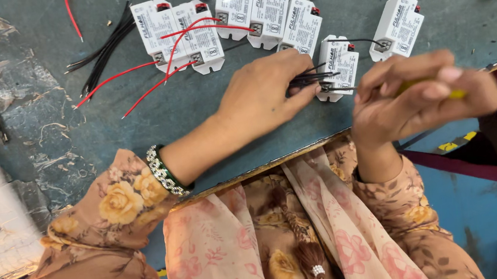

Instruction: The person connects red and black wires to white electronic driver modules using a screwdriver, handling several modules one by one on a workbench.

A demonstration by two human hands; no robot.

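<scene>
Right hand (pixel 423 99) fingers curl shut around a yellow tool (pixel 456 93); left hand (pixel 268 91) fingers pinch black wires (pixel 310 79).

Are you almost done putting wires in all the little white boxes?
Not yet. Some white boxes already have red wires in them. Right now the left hand pinches black wires at one box, and the right hand holds a yellow tool. Loose black wires still wait.

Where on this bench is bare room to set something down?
Bare bench top shows at far left, between the torn edge and the loose black wires, and near the front edge below the red wires. Crowded: the white boxes along the top, around both hands.
</scene>
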